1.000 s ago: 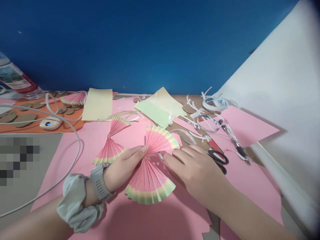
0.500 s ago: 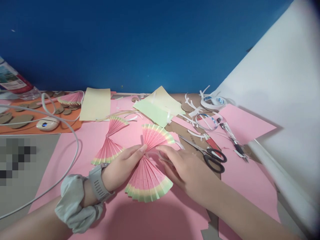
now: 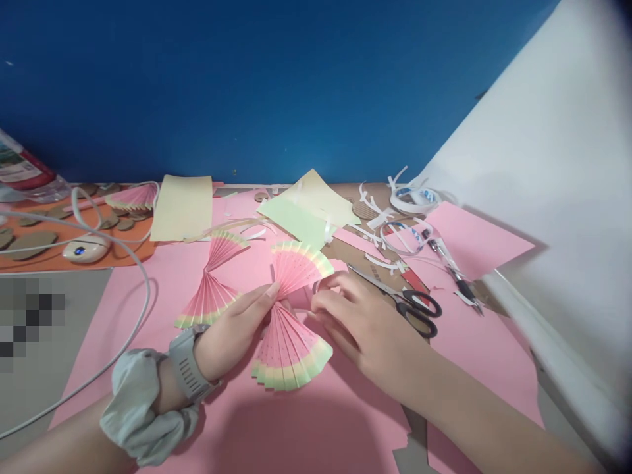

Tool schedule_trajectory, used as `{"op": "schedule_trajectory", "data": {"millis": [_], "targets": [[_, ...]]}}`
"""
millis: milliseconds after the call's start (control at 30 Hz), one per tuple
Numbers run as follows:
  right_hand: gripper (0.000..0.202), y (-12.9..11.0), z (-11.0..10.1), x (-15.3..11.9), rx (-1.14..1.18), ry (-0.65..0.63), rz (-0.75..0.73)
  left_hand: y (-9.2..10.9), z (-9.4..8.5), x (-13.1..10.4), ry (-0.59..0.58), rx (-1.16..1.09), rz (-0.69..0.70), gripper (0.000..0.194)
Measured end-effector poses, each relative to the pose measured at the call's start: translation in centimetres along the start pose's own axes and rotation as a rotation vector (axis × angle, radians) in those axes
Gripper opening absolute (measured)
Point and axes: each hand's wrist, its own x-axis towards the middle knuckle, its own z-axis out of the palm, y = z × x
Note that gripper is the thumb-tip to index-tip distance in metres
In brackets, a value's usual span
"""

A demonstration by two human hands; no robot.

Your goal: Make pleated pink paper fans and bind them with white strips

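Observation:
My left hand [image 3: 243, 320], with a grey watch strap and a pale scrunchie at the wrist, pinches a pleated paper fan [image 3: 292, 349] at its narrow waist. The fan is watermelon-coloured, pink with dark specks and a yellow-green rim, and spreads into an upper and a lower half. Just right of the waist, my right hand [image 3: 356, 316] has its fingers curled together; what they hold, if anything, is hidden. A second fan [image 3: 210, 289] of the same kind lies on the pink paper to the left, partly behind my left hand. Black-handled scissors [image 3: 412, 306] lie just beyond my right hand.
Pink paper [image 3: 306, 434] covers the front of the table. Behind are yellow sheets [image 3: 182, 209], white paper strips, a tape roll [image 3: 415, 197] and a pen [image 3: 454, 273]. At left, a white cable winds past a glue gun-like white device [image 3: 86, 249] and cardboard pieces on orange paper.
The view has shifted slightly. My right hand's fingers have curled in more beside the fan's waist, and the lower half of the fan has turned a little. My left hand keeps its pinch.

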Motion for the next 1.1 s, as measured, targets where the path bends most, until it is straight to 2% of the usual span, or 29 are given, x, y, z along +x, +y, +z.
{"op": "schedule_trajectory", "data": {"millis": [100, 200, 267, 367, 433, 567, 767, 933, 1067, 1100], "targets": [[0.012, 0.3, -0.2, -0.2, -0.018, 0.152, -0.013, -0.3, -0.1, 0.1, -0.031, -0.07, -0.048, 0.024], [0.013, 0.8, -0.4, -0.2, 0.061, 0.252, -0.179, -0.2, -0.1, 0.3, -0.119, -0.105, -0.085, 0.036], [0.018, 1.0, -0.5, -0.1, 0.146, 0.214, -0.304, -0.2, 0.0, 0.5, -0.188, -0.146, -0.098, 0.044], [0.02, 1.1, -0.2, -0.1, 0.17, 0.079, -0.371, -0.1, 0.0, 0.6, -0.238, -0.185, -0.135, 0.046], [0.015, 1.0, 0.0, 0.0, 0.084, 0.037, -0.372, 0.0, 0.1, 0.5, -0.257, -0.186, -0.172, 0.045], [0.013, 0.6, -0.1, 0.1, -0.043, 0.048, -0.354, 0.2, 0.6, 0.1, -0.274, -0.107, -0.182, 0.042], [0.008, 0.1, -0.9, 0.4, 0.004, 0.036, -0.151, 0.3, 0.8, -0.8, -0.425, 0.095, -0.05, 0.048], [0.011, -0.5, -1.4, 0.6, 0.011, -0.04, -0.075, 0.6, 0.3, -1.2, -0.478, 0.285, -0.005, 0.038], [0.013, -0.7, -1.6, 0.6, 0.034, -0.091, -0.07, 1.0, 0.0, -1.1, -0.603, 0.218, -0.029, 0.03], [0.014, -0.6, -1.7, 0.6, 0.04, -0.098, -0.07, 1.0, 0.0, -1.0, -0.592, 0.202, -0.04, 0.031]]}}
